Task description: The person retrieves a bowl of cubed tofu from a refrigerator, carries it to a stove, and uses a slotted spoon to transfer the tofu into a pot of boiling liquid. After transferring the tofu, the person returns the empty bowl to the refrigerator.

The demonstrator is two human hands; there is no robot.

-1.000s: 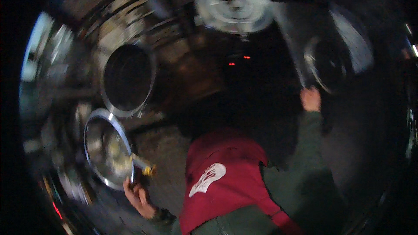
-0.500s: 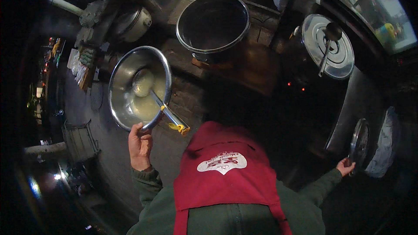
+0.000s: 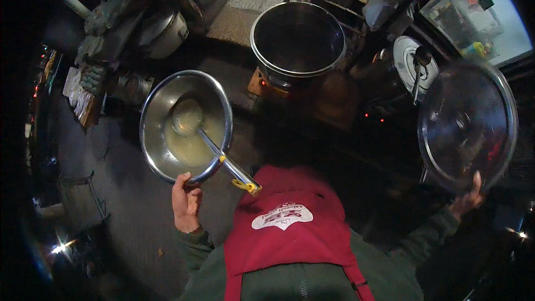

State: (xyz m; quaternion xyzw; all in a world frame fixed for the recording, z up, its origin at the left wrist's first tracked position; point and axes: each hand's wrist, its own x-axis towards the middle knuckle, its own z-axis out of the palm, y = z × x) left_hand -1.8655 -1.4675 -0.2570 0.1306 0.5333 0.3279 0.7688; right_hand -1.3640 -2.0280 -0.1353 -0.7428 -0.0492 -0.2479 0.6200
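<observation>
My left hand (image 3: pixel 186 203) grips the near rim of a wide stainless-steel bowl (image 3: pixel 153 128), thumb over the edge. Cloudy pale-yellow liquid (image 3: pixel 186 147) lies in the bowl. A metal ladle (image 3: pixel 209 144) rests in it, its round head in the liquid and its handle, tied with yellow cord, jutting over the near right rim. Far out on the right, my right hand (image 3: pixel 468 198) holds a big round see-through lid (image 3: pixel 465 128) by its lower edge. The lid is raised on its side and slightly blurred. Part of the right hand's grip is hard to make out.
A large open pot (image 3: pixel 298 72) with a dark inside stands ahead. To its right is a tall lidded pot (image 3: pixel 409 56) with a dark ladle (image 3: pixel 422 57) lying on top. A pale round cooker (image 3: pixel 174 36) sits at the far left, near stacked egg trays (image 3: pixel 92 79).
My right hand has lifted the lid up and forward from low on the right, and the lid now faces me. The bowl in my left hand appears slightly lower and to the right.
</observation>
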